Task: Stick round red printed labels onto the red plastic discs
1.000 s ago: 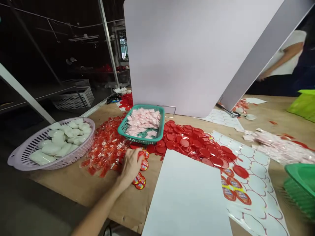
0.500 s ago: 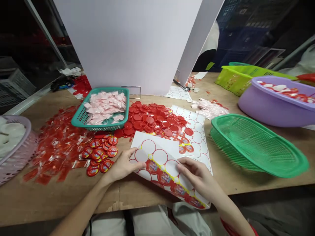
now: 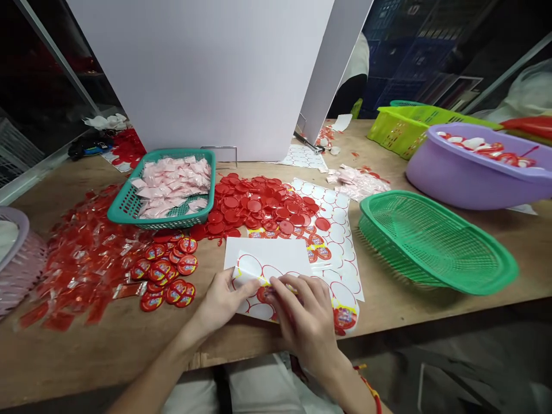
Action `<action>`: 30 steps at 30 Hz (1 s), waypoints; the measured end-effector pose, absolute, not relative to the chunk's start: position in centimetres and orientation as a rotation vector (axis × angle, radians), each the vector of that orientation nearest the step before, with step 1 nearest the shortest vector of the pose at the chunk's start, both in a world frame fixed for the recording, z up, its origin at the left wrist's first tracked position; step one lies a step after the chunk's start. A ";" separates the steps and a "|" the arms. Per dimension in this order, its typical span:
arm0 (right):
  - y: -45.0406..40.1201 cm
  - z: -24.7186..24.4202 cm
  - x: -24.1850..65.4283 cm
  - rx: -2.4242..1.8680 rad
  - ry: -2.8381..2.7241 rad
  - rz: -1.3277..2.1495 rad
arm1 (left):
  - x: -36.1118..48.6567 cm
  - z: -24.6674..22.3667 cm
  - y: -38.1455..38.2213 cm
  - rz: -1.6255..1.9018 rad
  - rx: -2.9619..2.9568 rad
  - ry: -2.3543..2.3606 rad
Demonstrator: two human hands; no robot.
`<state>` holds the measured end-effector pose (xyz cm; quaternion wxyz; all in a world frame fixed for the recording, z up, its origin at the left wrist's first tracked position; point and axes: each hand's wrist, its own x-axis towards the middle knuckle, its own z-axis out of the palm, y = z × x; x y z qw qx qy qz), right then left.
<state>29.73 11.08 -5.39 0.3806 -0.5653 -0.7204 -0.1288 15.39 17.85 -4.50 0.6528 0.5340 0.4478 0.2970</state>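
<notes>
A sticker sheet (image 3: 250,265) with round cut-outs and red printed circles lies at the table's front edge. My left hand (image 3: 226,298) pinches its left side between thumb and fingers. Over the sheet's middle, my right hand (image 3: 306,305) has its fingertips pressed on a printed sticker by the left thumb; the fingers hide much of it. Beneath the sheet is a plain white paper (image 3: 280,251). Red discs (image 3: 259,204) are heaped behind it, partly on another cut sheet (image 3: 342,221). Round stickered discs (image 3: 166,273) lie left of my left hand.
A teal basket (image 3: 210,187) holds small pink packets. Red wrapped packets (image 3: 95,253) spread at left, beside a pink basket (image 3: 26,253). At right are a green basket (image 3: 431,247), a purple tub (image 3: 466,175) and a lime basket (image 3: 394,135). A tall white board (image 3: 207,75) stands behind.
My right hand has moved left across the sheet, close to my left thumb. The sheet now lies lower and flatter, and the view has shifted slightly.
</notes>
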 end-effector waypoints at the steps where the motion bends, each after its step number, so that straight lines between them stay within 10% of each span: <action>1: 11.0 -5.4 29.7 -1.435 -1.834 -0.352 | 15.4 -4.6 17.9 0.665 1.255 1.049; 30: 11.1 -6.2 29.5 -1.422 -1.805 -0.338 | 16.7 -4.0 17.8 0.692 1.340 1.104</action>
